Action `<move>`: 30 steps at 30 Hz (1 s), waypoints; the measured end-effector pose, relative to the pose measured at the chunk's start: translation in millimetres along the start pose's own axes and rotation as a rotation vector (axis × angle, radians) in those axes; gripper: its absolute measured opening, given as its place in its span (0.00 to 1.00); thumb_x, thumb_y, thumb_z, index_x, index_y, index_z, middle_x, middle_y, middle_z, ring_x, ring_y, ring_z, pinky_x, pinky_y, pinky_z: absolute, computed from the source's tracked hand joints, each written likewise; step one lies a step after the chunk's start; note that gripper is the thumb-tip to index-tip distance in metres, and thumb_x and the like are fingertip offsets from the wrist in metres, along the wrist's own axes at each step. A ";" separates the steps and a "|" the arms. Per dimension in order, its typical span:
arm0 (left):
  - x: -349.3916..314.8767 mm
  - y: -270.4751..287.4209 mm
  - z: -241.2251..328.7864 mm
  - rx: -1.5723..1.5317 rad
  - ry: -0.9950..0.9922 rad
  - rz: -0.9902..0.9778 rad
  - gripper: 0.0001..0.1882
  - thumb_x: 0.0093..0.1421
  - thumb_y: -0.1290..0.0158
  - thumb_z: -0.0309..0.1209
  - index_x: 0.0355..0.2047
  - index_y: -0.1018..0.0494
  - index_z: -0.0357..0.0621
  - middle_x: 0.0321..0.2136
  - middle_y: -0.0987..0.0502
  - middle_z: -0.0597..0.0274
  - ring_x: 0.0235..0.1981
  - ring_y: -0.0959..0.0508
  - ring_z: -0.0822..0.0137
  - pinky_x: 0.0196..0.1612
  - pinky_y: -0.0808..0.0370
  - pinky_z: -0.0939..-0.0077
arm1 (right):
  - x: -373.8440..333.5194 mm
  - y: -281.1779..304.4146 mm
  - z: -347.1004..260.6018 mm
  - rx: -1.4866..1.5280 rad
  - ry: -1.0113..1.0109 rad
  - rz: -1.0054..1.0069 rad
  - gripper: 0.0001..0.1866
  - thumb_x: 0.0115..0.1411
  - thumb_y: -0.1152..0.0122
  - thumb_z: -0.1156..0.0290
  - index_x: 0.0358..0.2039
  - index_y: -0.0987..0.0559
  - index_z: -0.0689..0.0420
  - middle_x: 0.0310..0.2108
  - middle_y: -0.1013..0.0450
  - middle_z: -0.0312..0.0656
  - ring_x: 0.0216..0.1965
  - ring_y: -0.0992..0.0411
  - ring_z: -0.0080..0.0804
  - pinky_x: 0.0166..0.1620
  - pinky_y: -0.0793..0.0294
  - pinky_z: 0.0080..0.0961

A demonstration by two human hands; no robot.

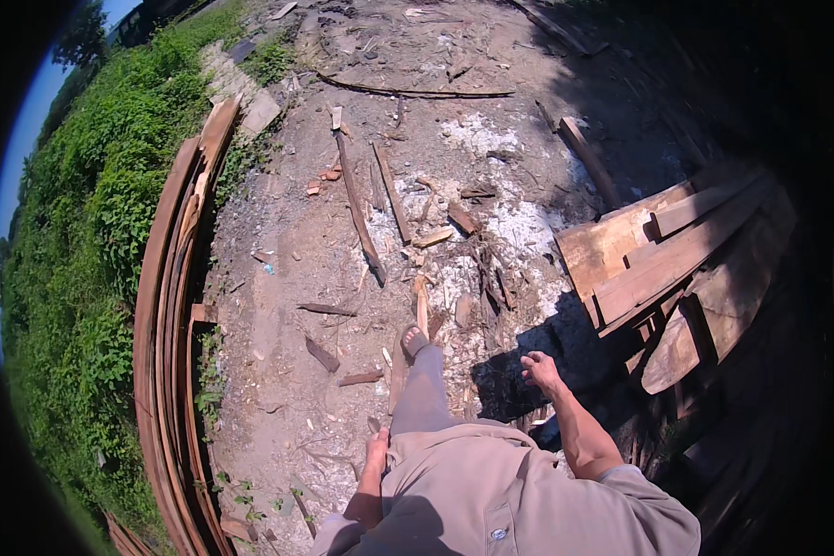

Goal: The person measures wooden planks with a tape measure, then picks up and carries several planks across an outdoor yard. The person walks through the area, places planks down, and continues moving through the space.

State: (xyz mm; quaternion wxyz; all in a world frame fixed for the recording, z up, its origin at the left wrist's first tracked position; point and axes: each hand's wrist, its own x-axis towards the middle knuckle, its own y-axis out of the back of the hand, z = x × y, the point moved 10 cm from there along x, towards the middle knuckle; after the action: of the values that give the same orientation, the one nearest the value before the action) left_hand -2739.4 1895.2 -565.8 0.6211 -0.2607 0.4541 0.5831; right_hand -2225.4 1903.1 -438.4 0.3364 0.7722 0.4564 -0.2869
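My right hand (539,371) hangs out in front of my body on the right, fingers loosely bent and apart, with nothing seen in it. Below it are pale ground and dark shadow; the nearest large thing is a stack of planks (672,269) to its right. Low beside my left thigh is my left hand (377,447), its fingers drawn together. A small brown end (373,424) shows at its fingertips; what it belongs to I cannot make out. One sandalled foot (414,341) is forward, beside a narrow strip of wood (422,301).
Long boards (171,278) lie stacked on the left beside green bushes (93,222). Wood scraps, a long stick (357,204) and a dark beam (588,162) litter the ground. Farther off, a thin curved strip (412,92) lies crosswise. Deep shadow covers the right side.
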 end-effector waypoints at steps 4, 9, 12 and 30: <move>38.5 4.7 120.9 0.086 0.048 -0.002 0.18 0.62 0.55 0.45 0.33 0.28 0.41 0.23 0.26 0.62 0.22 0.27 0.69 0.23 0.29 0.72 | 16.4 -4.4 -28.4 -0.039 -0.161 0.043 0.27 0.57 0.42 0.62 0.52 0.32 0.66 0.37 0.27 0.46 0.30 0.28 0.31 0.30 0.24 0.30; 113.1 6.7 301.2 0.165 -0.035 -0.056 0.17 0.62 0.55 0.46 0.31 0.30 0.44 0.23 0.26 0.62 0.20 0.26 0.71 0.19 0.29 0.72 | 50.0 7.3 -67.2 -0.032 -0.173 0.150 0.23 0.57 0.41 0.63 0.48 0.28 0.66 0.33 0.26 0.44 0.27 0.28 0.28 0.28 0.27 0.27; 148.3 -8.2 417.5 0.202 -0.179 -0.041 0.16 0.62 0.55 0.44 0.32 0.30 0.44 0.23 0.27 0.64 0.20 0.27 0.71 0.19 0.30 0.74 | 86.5 16.1 -99.2 -0.063 -0.111 0.173 0.18 0.56 0.41 0.65 0.41 0.24 0.66 0.32 0.25 0.44 0.27 0.28 0.28 0.33 0.27 0.25; 238.4 -220.1 675.9 0.803 -0.163 0.021 0.29 0.58 0.53 0.51 0.40 0.26 0.32 0.32 0.23 0.46 0.31 0.23 0.56 0.34 0.27 0.64 | 440.6 191.7 -447.5 0.279 -0.018 0.212 0.14 0.57 0.42 0.62 0.36 0.25 0.60 0.29 0.28 0.38 0.28 0.27 0.27 0.23 0.27 0.27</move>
State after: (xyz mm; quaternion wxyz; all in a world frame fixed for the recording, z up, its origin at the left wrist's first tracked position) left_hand -2374.2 2547.9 -512.7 0.7015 0.0542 0.5976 0.3846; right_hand -1807.9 2409.8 -446.9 0.2585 0.8524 0.3254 -0.3172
